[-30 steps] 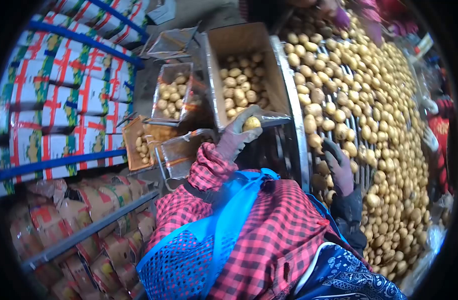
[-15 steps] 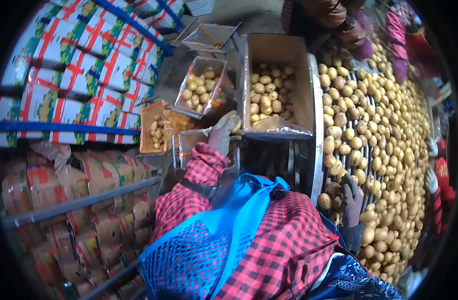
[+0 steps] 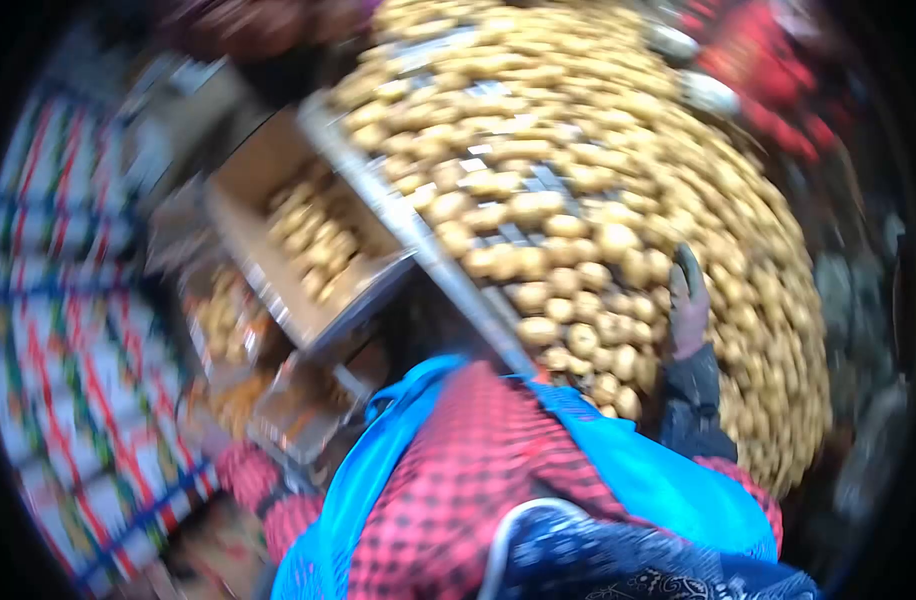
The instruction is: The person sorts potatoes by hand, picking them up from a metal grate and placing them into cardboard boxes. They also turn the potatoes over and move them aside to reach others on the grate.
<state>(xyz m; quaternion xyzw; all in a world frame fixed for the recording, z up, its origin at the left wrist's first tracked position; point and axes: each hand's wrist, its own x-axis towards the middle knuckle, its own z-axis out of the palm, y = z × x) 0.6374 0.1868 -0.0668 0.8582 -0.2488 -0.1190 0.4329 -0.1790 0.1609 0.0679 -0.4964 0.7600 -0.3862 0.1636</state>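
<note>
My right hand (image 3: 688, 305), in a grey and mauve glove, rests on the broad layer of potatoes (image 3: 583, 340), its fingers stretched forward and apart from the thumb. No potato shows in its grip. My left hand (image 3: 206, 432) is low at the left beside an orange crate (image 3: 233, 400); motion smears its fingers, so what it holds is hidden. A large cardboard box (image 3: 248, 235), partly filled with potatoes, stands against the metal table edge (image 3: 418, 235). To its left is a smaller plastic-lined container (image 3: 193, 315) with potatoes in it.
White, red and green cartons (image 3: 53, 385) are stacked at the left behind blue bars. Across the potatoes, a co-worker's pale gloves (image 3: 710, 93) and red sleeve (image 3: 768, 75) show at top right. Another person's dark sleeve (image 3: 248, 25) is at the top.
My view has swung right, blurring the picture. My right hand has reached farther across the potatoes. My left hand has dropped from near the box's corner to beside the orange crate.
</note>
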